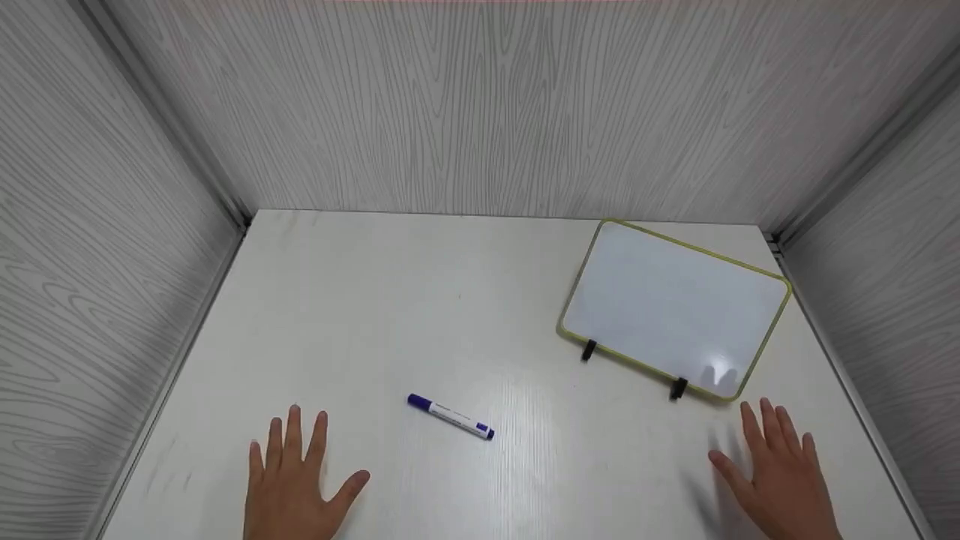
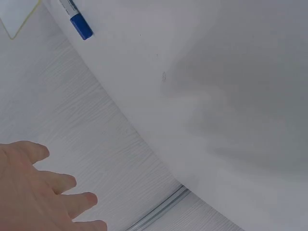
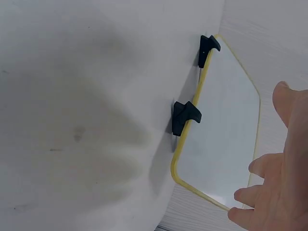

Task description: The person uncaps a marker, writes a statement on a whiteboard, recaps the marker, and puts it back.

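Note:
My left hand [image 1: 292,484] is at the front left of the table, fingers spread and holding nothing. To its right lies a whiteboard marker [image 1: 451,417], white with a blue cap, which also shows at the top of the left wrist view. At the front right, my right hand [image 1: 784,480] has its fingers straight and thumb out, with nothing in it. Just beyond those fingertips stands a small whiteboard [image 1: 675,307] with a yellow-green frame, set at an angle. Two black clip feet [image 3: 184,118] grip its lower edge.
The white table [image 1: 360,315] is enclosed by grey wood-grain panels: a back wall [image 1: 480,112], a left wall [image 1: 90,262] and a right wall [image 1: 892,225]. The whiteboard's far right corner is close to the right wall.

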A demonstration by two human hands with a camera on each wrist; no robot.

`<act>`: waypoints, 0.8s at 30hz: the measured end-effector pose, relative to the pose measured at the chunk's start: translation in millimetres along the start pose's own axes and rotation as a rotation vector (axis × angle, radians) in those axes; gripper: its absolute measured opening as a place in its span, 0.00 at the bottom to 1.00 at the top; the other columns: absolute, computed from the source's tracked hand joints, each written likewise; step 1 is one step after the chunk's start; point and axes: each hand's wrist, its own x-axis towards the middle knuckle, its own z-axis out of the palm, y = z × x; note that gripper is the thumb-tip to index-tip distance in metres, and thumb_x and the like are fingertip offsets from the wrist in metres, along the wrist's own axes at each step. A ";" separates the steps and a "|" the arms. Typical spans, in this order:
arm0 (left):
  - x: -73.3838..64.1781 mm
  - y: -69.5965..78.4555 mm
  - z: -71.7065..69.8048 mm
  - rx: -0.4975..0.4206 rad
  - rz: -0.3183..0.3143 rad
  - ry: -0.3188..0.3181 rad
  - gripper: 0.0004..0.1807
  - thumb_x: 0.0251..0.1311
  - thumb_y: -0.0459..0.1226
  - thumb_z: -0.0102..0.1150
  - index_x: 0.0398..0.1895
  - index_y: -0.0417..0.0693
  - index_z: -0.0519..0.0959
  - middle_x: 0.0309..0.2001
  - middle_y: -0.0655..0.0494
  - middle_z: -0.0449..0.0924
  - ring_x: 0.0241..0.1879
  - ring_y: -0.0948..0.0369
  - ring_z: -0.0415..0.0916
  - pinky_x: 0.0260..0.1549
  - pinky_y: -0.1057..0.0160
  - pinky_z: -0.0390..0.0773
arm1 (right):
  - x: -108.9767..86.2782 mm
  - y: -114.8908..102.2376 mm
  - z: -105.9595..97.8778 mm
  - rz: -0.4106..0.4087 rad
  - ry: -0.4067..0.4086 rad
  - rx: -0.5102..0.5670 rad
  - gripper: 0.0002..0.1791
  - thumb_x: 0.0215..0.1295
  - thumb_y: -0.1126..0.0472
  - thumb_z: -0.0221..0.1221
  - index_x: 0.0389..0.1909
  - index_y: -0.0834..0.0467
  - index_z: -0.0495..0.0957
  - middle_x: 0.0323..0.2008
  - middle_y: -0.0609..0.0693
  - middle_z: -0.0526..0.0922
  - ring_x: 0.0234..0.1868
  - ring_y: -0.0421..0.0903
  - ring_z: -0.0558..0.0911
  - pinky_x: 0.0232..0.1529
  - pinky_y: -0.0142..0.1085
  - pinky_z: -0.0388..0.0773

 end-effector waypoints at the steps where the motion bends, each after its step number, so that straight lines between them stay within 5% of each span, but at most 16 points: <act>1: 0.5 0.2 -0.1 -0.001 -0.003 -0.011 0.56 0.60 0.67 0.64 0.79 0.38 0.63 0.79 0.27 0.51 0.77 0.29 0.47 0.71 0.28 0.42 | 1.2 -0.8 -0.1 -0.003 -0.001 0.003 0.48 0.73 0.39 0.61 0.77 0.71 0.60 0.75 0.77 0.59 0.77 0.73 0.54 0.67 0.76 0.47; 7: 2.3 0.5 0.9 0.005 -0.013 -0.037 0.56 0.60 0.67 0.64 0.80 0.39 0.62 0.80 0.28 0.49 0.77 0.30 0.45 0.71 0.28 0.42 | 9.6 -3.2 0.6 -0.009 -0.021 0.017 0.49 0.74 0.39 0.60 0.77 0.72 0.59 0.76 0.77 0.56 0.78 0.73 0.51 0.69 0.76 0.44; 16: -1.3 -3.7 6.8 0.033 0.033 0.054 0.54 0.58 0.67 0.65 0.77 0.40 0.67 0.77 0.28 0.56 0.74 0.29 0.52 0.69 0.27 0.48 | 24.9 -4.9 6.8 -0.001 -0.105 0.041 0.53 0.72 0.35 0.61 0.80 0.69 0.54 0.77 0.77 0.52 0.78 0.74 0.50 0.66 0.78 0.48; 24: -0.6 -3.6 8.3 0.032 0.037 0.055 0.54 0.58 0.68 0.65 0.77 0.39 0.68 0.77 0.27 0.55 0.74 0.29 0.52 0.68 0.26 0.49 | 40.8 -9.4 19.3 -0.056 -0.046 0.062 0.47 0.71 0.45 0.67 0.77 0.72 0.60 0.73 0.77 0.61 0.71 0.75 0.63 0.61 0.75 0.61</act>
